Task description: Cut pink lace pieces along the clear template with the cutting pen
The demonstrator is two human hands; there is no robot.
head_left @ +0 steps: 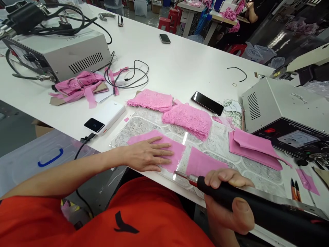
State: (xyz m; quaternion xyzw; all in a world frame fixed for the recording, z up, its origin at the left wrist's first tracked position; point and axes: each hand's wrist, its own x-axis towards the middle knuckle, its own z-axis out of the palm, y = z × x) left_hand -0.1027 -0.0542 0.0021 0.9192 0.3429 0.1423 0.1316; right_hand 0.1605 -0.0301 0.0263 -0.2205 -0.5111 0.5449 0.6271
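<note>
My left hand (151, 154) lies flat, fingers apart, on a pink fabric piece (177, 151) with a curved upper edge. In my right hand (231, 202) is a black-handled handheld cutter (221, 192), with fingers and thumb wrapped around its body. Its thin metal tip reaches the lower right corner of that fabric, beside my left fingertips. A second pink piece (203, 163) lies to the right, separated by a narrow gap. Both rest on a clear sheet over a grey-white marbled board (144, 120). Behind them are two stacks of pink lace, one left (151, 99) and one right (189, 118).
Folded pink fabric (254, 147) lies right, before a metal control box (290, 113). A phone (207, 103) sits behind the lace. Left are a white power bank (113, 115), looped cable (138, 82), bundled pink pieces (79, 85) and another box (69, 51). A person (252, 17) sits at the far table.
</note>
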